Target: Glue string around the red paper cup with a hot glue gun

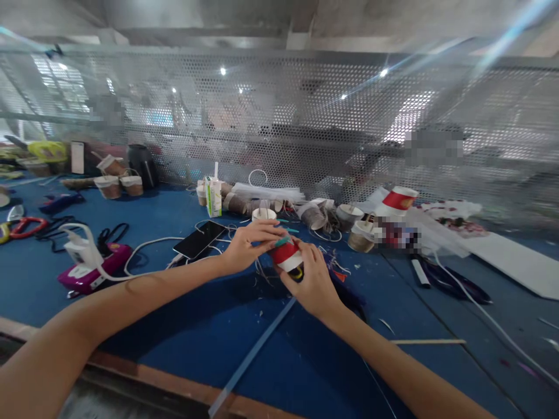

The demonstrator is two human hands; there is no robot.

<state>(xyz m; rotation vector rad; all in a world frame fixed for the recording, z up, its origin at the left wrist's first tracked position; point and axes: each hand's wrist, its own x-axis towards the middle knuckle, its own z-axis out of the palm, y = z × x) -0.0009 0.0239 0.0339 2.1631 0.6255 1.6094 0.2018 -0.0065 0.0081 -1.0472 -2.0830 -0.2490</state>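
Observation:
A red and white paper cup is held tilted above the blue table, between both of my hands. My right hand wraps its side, with the thumb low near a dark and yellow patch at the lower end. From the left, my left hand reaches over the upper end, its fingers closed on the cup there. Teal tips show at the left fingers; they look like long nails. Part of the cup is hidden behind the fingers. Just behind the hands stands a white cup. Below them a pale flat strip lies across the table.
A phone with white cables and a purple power strip lie on the left. Twine-wrapped cups and another red and white cup stand at the back right. A white board lies far right. Perforated metal panels rise behind.

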